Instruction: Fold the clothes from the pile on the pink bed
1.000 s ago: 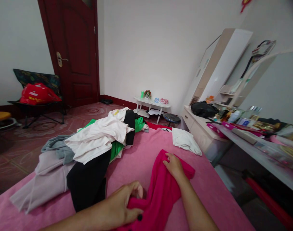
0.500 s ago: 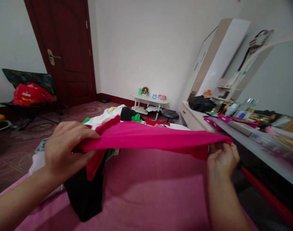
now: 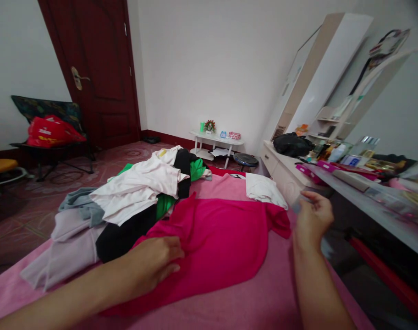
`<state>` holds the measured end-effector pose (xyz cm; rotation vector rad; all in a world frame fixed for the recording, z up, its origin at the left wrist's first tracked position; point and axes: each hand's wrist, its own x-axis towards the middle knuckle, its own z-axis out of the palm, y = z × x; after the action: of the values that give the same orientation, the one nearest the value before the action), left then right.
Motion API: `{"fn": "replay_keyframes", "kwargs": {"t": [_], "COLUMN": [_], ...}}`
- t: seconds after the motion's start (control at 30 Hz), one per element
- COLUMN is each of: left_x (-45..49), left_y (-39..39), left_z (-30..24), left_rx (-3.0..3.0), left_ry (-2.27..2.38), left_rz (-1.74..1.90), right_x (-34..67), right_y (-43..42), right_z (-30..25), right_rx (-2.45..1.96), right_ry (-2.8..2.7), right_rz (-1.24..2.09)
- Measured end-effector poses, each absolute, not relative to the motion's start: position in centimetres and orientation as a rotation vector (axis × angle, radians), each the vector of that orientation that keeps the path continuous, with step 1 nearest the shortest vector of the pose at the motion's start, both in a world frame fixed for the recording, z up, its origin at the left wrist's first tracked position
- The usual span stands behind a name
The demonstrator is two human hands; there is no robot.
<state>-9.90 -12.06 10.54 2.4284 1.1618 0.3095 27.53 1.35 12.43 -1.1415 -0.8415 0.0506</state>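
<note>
Plainly, the magenta garment lies spread and rumpled on the pink bed cover, between the fingers of your two hands. Your left hand lies over its near left part, thumb slightly parted from the curled fingers; whether they pinch any fabric, you cannot tell from this angle. Your right hand is raised just beside the sleeve on the garment's right, its fingers loosely bent and apart from the cloth. Beyond your left fingers, a white shirt tops a heap with a black garment and a lilac garment. Left of your right fingers and a little beyond sits a folded white cloth. Past those fingers stands a pale dresser bearing a black bag.
</note>
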Motion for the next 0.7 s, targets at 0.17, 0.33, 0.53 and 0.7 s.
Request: {"fn": "replay_keyframes", "kwargs": {"t": [0.17,0.33,0.53,0.7], "left_x": [-8.9,-8.6,-8.1,-6.6], "left_y": [-9.8,-9.8,-10.5,-10.3], "left_z": [8.3,7.7,8.2,8.3], "left_rx": [2.422,2.380,2.302,2.237], "left_ry": [1.507,1.541,1.454,1.328], "left_rz": [0.209,0.075,0.376,0.454], "right_x": [21.2,15.2,14.6,15.0], "right_y": [-0.4,-3.0,-4.1,-3.9], "right_z": [11.4,8.8,8.5,7.8], "right_rx": [-1.201,-1.079,-1.368,-1.369], "right_ry": [-1.583,-2.189,-2.594,-2.595], "right_rz": [0.739,0.991,0.841,0.447]}}
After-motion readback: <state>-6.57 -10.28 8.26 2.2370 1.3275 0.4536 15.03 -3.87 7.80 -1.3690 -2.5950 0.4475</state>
